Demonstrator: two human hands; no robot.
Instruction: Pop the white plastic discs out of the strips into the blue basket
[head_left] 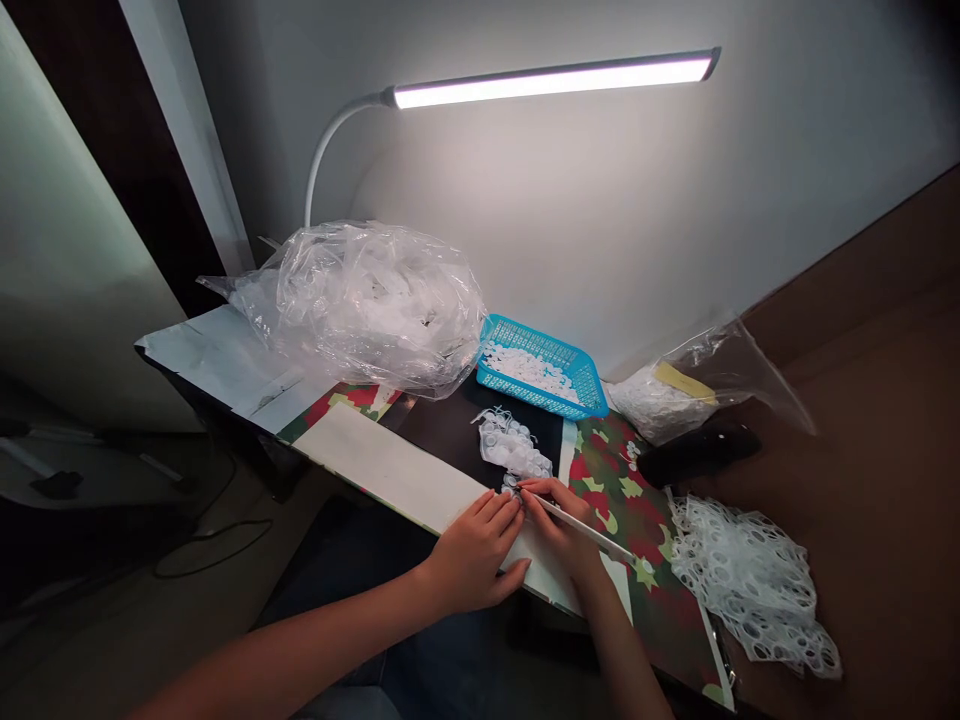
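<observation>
My left hand (480, 550) lies with its fingers stretched out over the near edge of the pale board, thumb apart, fingertips at the end of a bunch of white translucent ring-like pieces (514, 445). Closed around a thin white pen-like tool (592, 530), my right hand (562, 520) meets the left fingertips there. The tool's tip is at the small rings between both hands, and its back end points to the lower right. Fingers partly hide the tip, so its kind is unclear.
Behind the bunch stands a blue basket (544, 400) with small white pieces. A large clear bag (375, 310) sits left of it, a smaller bag (667, 400) right. Perforated white sheets (750, 580) hang at the right edge, near a black object (697, 453). A lit lamp (555, 82) arches above.
</observation>
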